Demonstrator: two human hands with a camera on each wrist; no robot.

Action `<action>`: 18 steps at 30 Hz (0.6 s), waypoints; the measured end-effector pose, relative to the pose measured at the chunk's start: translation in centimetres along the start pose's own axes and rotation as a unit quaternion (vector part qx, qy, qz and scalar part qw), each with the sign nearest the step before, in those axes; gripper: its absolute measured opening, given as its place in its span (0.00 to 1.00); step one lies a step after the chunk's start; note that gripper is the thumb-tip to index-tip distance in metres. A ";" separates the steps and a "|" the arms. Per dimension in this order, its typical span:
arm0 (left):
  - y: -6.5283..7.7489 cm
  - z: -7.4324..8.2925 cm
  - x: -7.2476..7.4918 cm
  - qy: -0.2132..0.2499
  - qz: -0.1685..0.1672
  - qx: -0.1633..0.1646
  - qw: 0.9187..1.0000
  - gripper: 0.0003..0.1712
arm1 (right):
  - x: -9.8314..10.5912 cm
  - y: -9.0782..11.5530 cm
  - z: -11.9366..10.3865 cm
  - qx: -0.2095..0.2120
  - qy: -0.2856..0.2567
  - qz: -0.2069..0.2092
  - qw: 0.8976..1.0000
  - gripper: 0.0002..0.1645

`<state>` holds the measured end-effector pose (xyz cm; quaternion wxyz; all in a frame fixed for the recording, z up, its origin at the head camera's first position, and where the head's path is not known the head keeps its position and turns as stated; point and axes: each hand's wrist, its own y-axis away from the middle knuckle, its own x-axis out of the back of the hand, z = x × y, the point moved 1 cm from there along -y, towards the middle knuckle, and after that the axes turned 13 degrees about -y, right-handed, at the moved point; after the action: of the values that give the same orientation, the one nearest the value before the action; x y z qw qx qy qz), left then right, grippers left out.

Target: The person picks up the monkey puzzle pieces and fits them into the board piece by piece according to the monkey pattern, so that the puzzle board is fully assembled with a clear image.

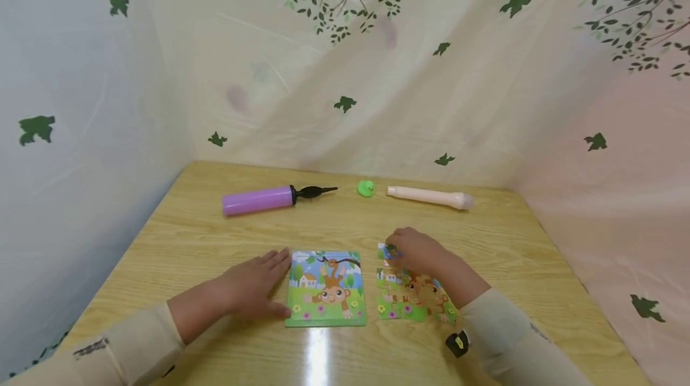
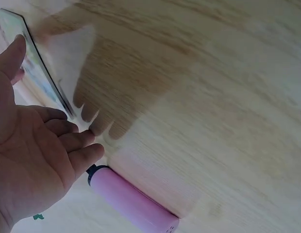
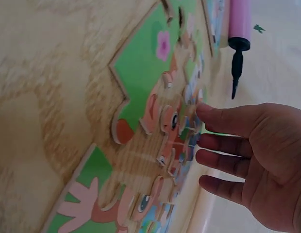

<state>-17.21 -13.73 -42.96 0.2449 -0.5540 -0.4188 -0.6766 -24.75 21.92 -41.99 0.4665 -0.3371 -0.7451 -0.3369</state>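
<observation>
My left hand (image 1: 253, 284) lies flat along the left edge of a square monkey picture puzzle board (image 1: 326, 284), thumb at its lower left corner. Seen from the left wrist, that hand (image 2: 43, 150) has its fingers extended beside the board's edge (image 2: 46, 73). To the right, loose jigsaw pieces (image 1: 415, 311) lie in a rough square with gaps between them. My right hand (image 1: 423, 252) reaches over their far side, fingertips at a blue piece (image 1: 382, 252). In the right wrist view, the thumb and fingers of this hand (image 3: 257, 155) stand apart, close to the far pieces.
Along the back of the wooden table (image 1: 188, 236) lie a purple hand pump (image 1: 259, 200) with a black nozzle, a green toy duck (image 1: 365, 188) and a pale pink stick-shaped item (image 1: 428, 195). A leaf-patterned cloth (image 1: 302, 134) hangs behind and at both sides.
</observation>
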 end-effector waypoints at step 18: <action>0.3 0.6 0.4 -0.008 -0.010 -0.002 1.000 0.56 | -0.3 -0.4 -0.8 0.032 0.092 0.060 0.993 0.21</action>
<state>-16.78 -13.30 -42.44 0.2339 -0.5556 -0.4252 -0.6751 -24.53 20.98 -42.09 0.5634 -0.3336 -0.6875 -0.3139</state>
